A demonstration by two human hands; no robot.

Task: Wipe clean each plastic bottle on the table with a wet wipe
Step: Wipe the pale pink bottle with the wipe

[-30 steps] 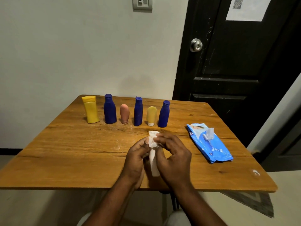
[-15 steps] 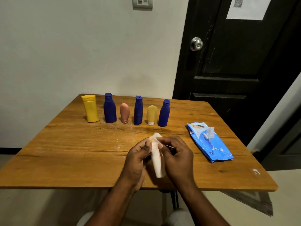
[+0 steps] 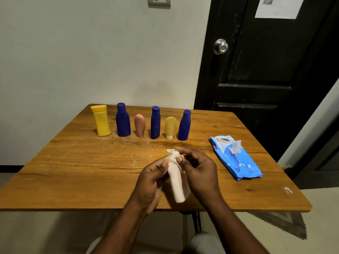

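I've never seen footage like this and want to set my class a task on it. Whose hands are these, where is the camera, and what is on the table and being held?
No machine here: a person wears a camera on the head, looking forward and down, so both arms coming in from below are their own. The left hand grips a pale bottle; the right hand pinches a white wipe bunched over its top. At the far side of the wooden table, six bottles stand in a row, blue, yellow and pink. To the right lies a blue wipes pack with a wipe poking out.
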